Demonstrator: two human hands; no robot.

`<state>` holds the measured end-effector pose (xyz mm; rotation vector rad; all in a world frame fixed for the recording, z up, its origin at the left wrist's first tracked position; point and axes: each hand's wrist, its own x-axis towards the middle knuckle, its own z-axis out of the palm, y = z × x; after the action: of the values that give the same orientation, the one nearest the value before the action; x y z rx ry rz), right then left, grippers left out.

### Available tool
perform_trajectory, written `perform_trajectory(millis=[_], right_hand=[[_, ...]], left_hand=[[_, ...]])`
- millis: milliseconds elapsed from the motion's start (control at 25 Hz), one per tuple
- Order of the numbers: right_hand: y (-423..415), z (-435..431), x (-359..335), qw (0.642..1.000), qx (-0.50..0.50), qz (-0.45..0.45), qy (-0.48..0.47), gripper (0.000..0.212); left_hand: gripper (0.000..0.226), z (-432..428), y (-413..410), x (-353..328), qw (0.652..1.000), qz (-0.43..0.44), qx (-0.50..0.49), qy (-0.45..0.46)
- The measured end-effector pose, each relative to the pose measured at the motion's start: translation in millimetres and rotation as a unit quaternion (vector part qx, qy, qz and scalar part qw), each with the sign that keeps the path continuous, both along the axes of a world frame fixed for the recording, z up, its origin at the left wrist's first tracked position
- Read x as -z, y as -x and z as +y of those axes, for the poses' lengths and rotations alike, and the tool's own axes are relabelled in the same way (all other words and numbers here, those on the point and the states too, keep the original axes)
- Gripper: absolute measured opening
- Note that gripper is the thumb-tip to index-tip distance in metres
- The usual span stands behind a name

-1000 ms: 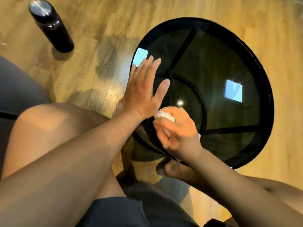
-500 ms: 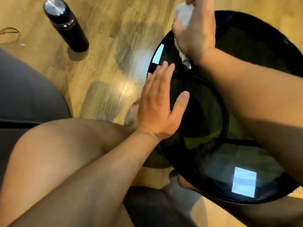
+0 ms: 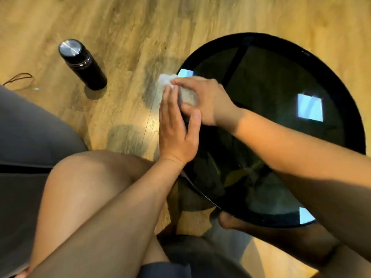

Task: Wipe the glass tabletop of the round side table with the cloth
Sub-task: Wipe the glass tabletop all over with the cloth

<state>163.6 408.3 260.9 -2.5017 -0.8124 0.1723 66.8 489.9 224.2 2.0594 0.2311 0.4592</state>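
The light brown wooden floor (image 3: 130, 33) fills most of the view. On it stands the round side table with a dark glass surface (image 3: 281, 137) and a black rim. A grey cushion (image 3: 30, 137) sits at the left. The left hand (image 3: 176, 133) lies flat and open on the surface's left edge, holding nothing. The right hand (image 3: 204, 101) is closed around the crumpled white cloth (image 3: 168, 81), pressing it at the surface's left edge, just past the left fingertips. A black bottle with a silver cap (image 3: 82, 65) stands on the floor, well apart.
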Motion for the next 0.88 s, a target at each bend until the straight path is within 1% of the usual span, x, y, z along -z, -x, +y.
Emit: perform_trajectory(millis=[40, 80, 120, 160, 200, 240, 280, 320, 360, 440, 480, 640, 720, 800, 880], right_hand=[[23.6, -9.8, -4.0, 0.999, -0.031, 0.015, -0.006, 0.048], [49.3, -23.8, -5.5, 0.997, -0.061, 0.037, -0.005, 0.049], [79.6, -44.3, -6.4, 0.994, -0.088, 0.065, 0.002, 0.051], [112.6, -68.9, -8.1, 0.990, -0.109, 0.092, 0.014, 0.052], [144.1, -96.3, -9.4, 0.987, -0.114, 0.109, 0.030, 0.052], [173.0, -126.7, -12.6, 0.987, -0.104, 0.111, 0.051, 0.052], [194.5, -156.0, -16.0, 0.988, -0.085, 0.103, 0.072, 0.052], [208.8, -179.9, -18.4, 0.990, -0.062, 0.091, 0.093, 0.051], [215.9, -195.4, -19.2, 0.989, -0.044, 0.076, 0.115, 0.050], [213.9, -198.8, -14.1, 0.989, -0.045, 0.032, 0.138, 0.042], [206.6, -185.8, -9.1, 0.990, -0.054, 0.013, 0.130, 0.038], [144.3, -93.7, 13.7, 0.997, -0.062, -0.023, 0.045, 0.029], [107.8, -66.7, 20.3, 0.995, -0.073, -0.055, 0.037, 0.030], [77.7, -54.6, 24.8, 0.993, -0.090, -0.060, 0.041, 0.035], [40.3, -46.9, 27.4, 0.995, -0.075, -0.063, -0.013, 0.032]], left_hand=[[0.067, 2.9, 0.2, -3.8, 0.997, 0.000, -0.037, 0.061], [0.067, 6.8, -0.3, -9.8, 0.988, 0.011, -0.078, 0.130], [0.065, 9.8, -0.6, -15.9, 0.979, 0.023, -0.099, 0.177], [0.063, 12.6, -1.5, -18.3, 0.978, 0.029, -0.090, 0.184], [0.060, 14.3, -2.4, -17.7, 0.988, 0.035, -0.059, 0.139], [0.060, 13.9, -1.1, -14.5, 0.997, 0.043, -0.019, 0.067], [0.062, 11.5, 1.1, -8.9, 0.998, 0.057, 0.018, -0.006], [0.065, 7.9, 3.4, -2.8, 0.995, 0.074, 0.040, -0.055], [0.068, 5.3, 4.5, 2.6, 0.992, 0.090, 0.046, -0.081], [0.069, 2.2, 5.4, 8.7, 0.988, 0.089, 0.048, -0.114], [0.068, 2.3, 4.8, 9.8, 0.988, 0.081, 0.053, -0.122], [0.066, 3.1, 4.9, 10.0, 0.993, 0.051, 0.049, -0.091], [0.065, 1.0, 5.6, 10.5, 0.996, 0.053, 0.036, -0.064], [0.068, 1.9, 4.7, 10.2, 0.996, 0.065, 0.033, -0.046], [0.070, 2.8, 4.9, 11.2, 0.994, 0.073, 0.041, -0.069]])
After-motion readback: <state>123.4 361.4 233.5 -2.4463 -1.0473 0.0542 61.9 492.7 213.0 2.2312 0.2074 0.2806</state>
